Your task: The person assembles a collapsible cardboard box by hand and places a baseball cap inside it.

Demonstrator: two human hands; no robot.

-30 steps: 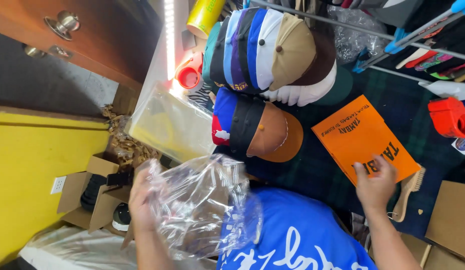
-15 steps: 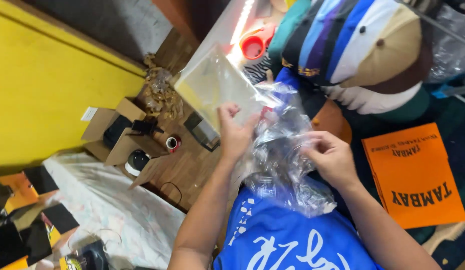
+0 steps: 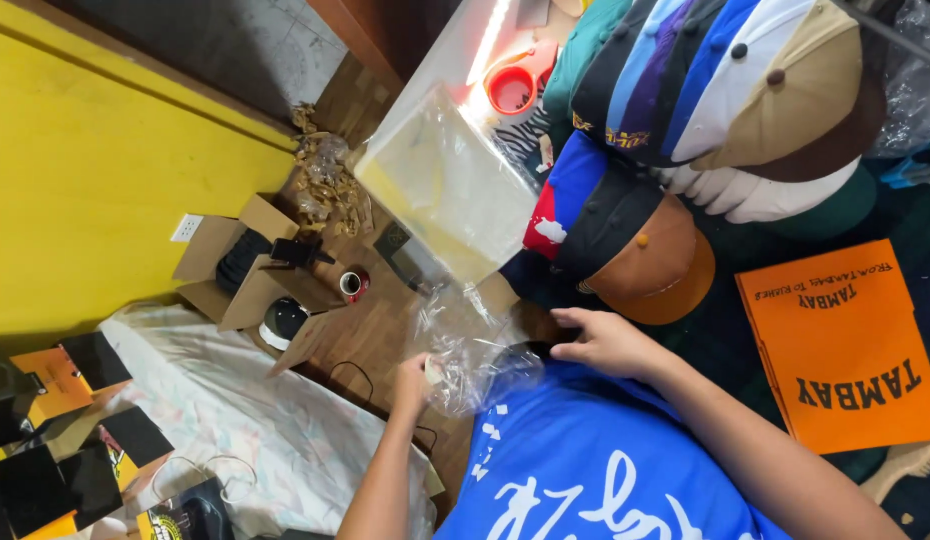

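Note:
My left hand [image 3: 417,378] grips a crumpled clear plastic bag [image 3: 470,345] low beside my blue shirt [image 3: 585,470]. My right hand [image 3: 607,343] rests on the dark table edge just right of the bag, fingers spread and touching the bag's edge. Right above it lies a short row of caps [image 3: 625,240], the nearest one brown with an orange brim. A longer stack of caps [image 3: 725,90] in blue, white, tan and brown sits farther up.
A stack of flat clear bags [image 3: 445,185] lies left of the caps, with a red tape dispenser [image 3: 513,88] above. An orange envelope [image 3: 850,345] lies at right. On the wooden floor stand an open cardboard box [image 3: 240,275] and a small cup [image 3: 354,284]. Yellow wall at left.
The plastic bag, held up with both hands in front of the caps, has come down to my left side. My right hand has left it and now rests beside it.

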